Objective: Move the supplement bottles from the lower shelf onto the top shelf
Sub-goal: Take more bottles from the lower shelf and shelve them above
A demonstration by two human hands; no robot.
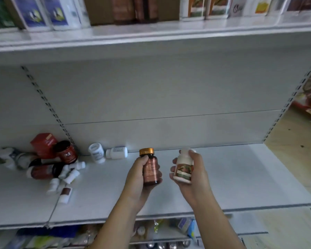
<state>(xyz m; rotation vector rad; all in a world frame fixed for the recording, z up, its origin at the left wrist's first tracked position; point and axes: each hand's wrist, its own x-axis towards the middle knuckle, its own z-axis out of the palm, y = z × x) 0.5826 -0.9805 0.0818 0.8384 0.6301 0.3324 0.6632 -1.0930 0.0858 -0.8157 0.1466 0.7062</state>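
Holding two bottles at once, both well below the top shelf (151, 37).

- Left hand (137, 175): fingers curled round an amber bottle (151, 170) with a gold cap. It grips the body and leaves the cap free.
- Right hand (193, 177): wrapped round a white bottle (184, 168) with a pictured label, thumb up near the cap.
- Both bottles are clear of the lower shelf (241, 177), held in the air between it and the top shelf.
- Long axes: both roughly upright, caps pointing toward the top shelf. No turning looks needed before they are set down.
- The two hands sit side by side at about the same height, so neither is clearly nearer the top shelf.
- The top shelf lies straight above and ahead of both hands. The coming move is likely a plain lift, then a push forward over its front lip.
- Boxes (131, 9) stand in a row at the back of the top shelf. A bare strip shows in front of them, and I'd aim the bases there.
- Risk: a base catching under the lip if the lift is short.
- Far below the top shelf and off to the left, a heap of bottles (61, 169) lies tumbled beside a red box (43, 143), and two white ones (108, 153) sit apart from it. Plenty left to move.
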